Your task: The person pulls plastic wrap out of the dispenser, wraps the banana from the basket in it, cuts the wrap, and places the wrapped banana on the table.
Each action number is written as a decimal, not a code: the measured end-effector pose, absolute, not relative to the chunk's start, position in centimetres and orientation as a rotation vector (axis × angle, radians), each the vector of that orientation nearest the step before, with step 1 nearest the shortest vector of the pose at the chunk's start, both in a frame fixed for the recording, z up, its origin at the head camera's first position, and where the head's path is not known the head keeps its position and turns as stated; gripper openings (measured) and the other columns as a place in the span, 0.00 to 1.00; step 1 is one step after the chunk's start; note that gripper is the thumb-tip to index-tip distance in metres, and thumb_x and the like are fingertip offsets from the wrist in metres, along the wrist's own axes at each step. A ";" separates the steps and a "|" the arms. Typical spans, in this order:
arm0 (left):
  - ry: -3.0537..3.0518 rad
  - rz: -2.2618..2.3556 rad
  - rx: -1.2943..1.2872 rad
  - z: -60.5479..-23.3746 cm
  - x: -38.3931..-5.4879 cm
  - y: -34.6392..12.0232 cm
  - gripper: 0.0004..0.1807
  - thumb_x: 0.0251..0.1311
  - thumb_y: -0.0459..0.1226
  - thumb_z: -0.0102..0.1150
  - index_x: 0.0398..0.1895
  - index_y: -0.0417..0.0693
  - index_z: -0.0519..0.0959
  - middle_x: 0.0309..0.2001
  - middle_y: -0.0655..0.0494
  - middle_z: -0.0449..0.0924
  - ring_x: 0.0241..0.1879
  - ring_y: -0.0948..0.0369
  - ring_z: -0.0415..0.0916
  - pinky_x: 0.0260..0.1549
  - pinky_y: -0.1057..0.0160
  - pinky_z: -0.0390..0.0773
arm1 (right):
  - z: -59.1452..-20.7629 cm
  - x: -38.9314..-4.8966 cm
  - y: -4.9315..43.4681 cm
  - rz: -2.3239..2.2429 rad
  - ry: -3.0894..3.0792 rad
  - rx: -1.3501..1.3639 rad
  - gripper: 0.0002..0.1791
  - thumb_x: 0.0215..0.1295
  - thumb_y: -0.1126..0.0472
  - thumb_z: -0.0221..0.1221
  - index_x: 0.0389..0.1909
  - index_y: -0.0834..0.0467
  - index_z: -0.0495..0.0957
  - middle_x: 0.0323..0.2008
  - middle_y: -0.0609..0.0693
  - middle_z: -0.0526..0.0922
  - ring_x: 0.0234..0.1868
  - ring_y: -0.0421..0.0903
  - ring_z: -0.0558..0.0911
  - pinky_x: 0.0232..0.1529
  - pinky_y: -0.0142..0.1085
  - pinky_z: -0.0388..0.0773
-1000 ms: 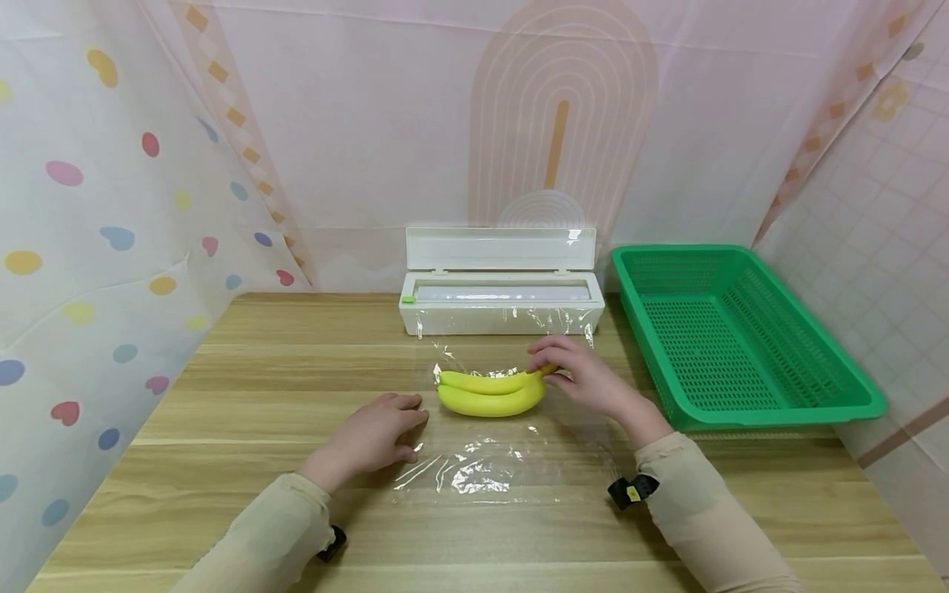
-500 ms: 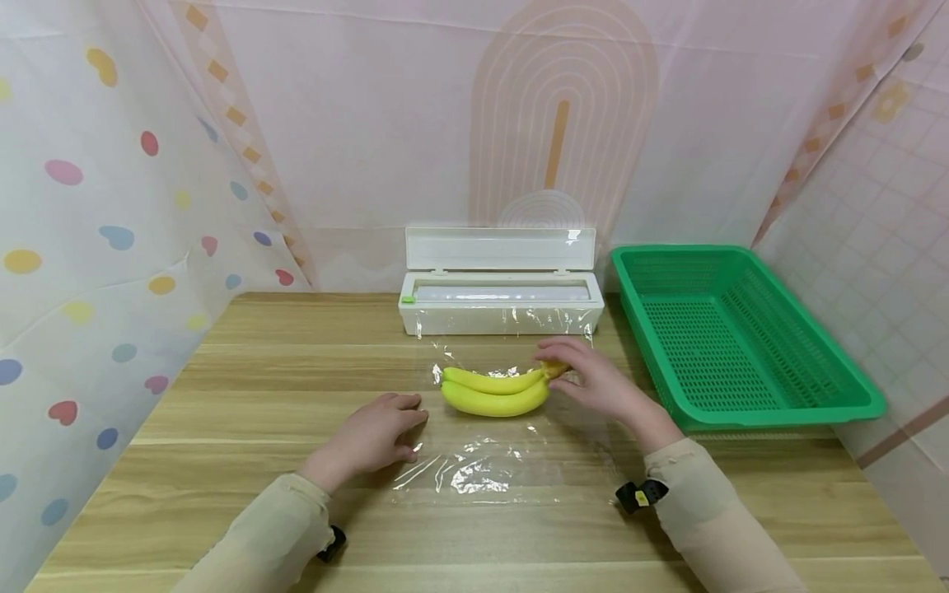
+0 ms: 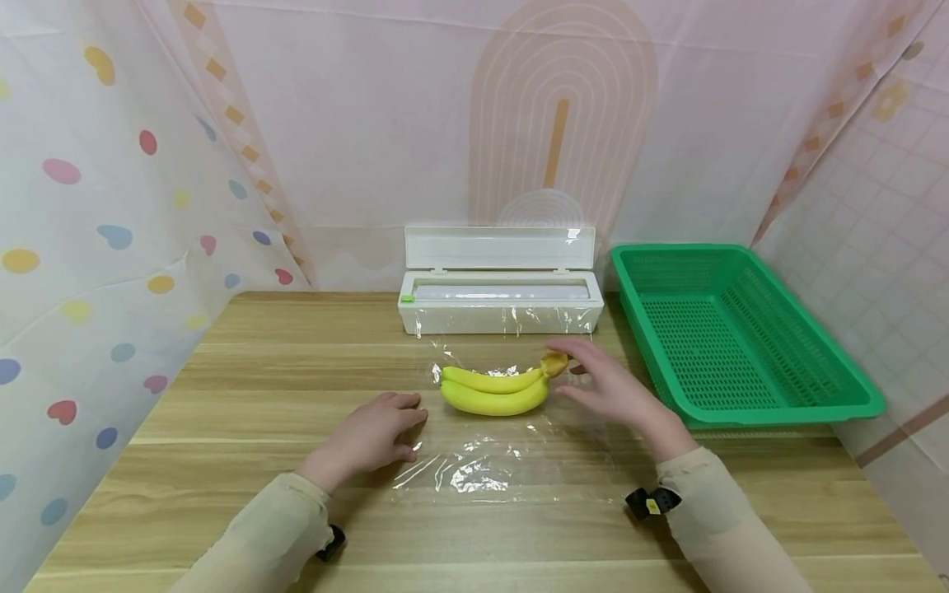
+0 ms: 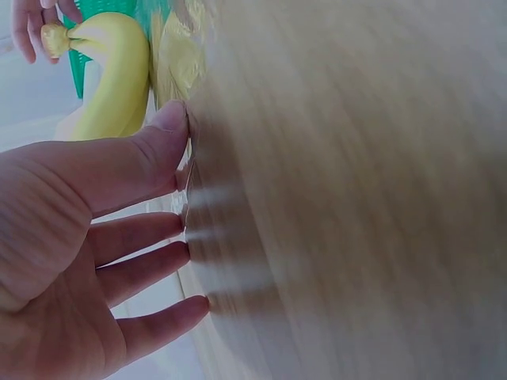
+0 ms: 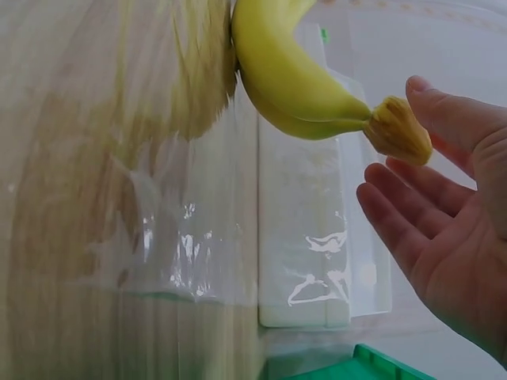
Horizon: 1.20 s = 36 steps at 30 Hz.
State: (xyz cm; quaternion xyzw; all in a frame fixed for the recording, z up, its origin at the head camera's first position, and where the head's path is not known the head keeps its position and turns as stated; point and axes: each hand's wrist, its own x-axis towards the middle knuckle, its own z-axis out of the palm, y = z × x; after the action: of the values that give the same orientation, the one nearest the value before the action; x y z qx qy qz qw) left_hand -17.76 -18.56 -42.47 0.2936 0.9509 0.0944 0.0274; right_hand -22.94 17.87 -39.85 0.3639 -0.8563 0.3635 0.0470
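A bunch of two yellow bananas (image 3: 495, 399) lies on a sheet of clear cling film (image 3: 482, 469) spread over the wooden table. Its brown stem end (image 5: 398, 131) points right. Around that stem, fingers spread and apart from it, is my right hand (image 3: 611, 395); the right wrist view shows a gap between thumb and fingers. My left hand (image 3: 368, 436) rests at the film's left edge, its fingertips touching the table there. In the left wrist view the left hand's fingers (image 4: 142, 273) are nearly straight, and the bananas (image 4: 119, 75) lie beyond the thumb.
Behind the bananas stands a white cling film dispenser (image 3: 502, 319) with its lid raised; the film runs out over its front. A green plastic basket (image 3: 771, 416) sits at the right. Patterned cloth (image 3: 356, 123) hangs behind and at both sides.
My right hand has let go of the banana stem and drawn back slightly to the right. The bananas shifted a little right at first. My left hand has stayed in place.
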 end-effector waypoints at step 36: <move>2.945 0.362 0.976 -42.2 -17.2 -19.9 0.36 0.53 0.44 0.74 0.61 0.33 0.74 0.60 0.34 0.73 0.59 0.40 0.72 0.59 0.42 0.72 | -38.8 -17.5 22.6 0.711 -2.635 1.017 0.36 0.56 0.64 0.72 0.66 0.63 0.70 0.63 0.58 0.74 0.64 0.57 0.72 0.61 0.54 0.71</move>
State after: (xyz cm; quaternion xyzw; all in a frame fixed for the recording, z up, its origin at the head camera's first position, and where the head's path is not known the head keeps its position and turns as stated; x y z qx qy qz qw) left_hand -17.18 -19.86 -42.21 0.3126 0.9428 0.1159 0.0088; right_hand -17.53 22.56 -38.80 0.3469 -0.8988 0.2424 0.1143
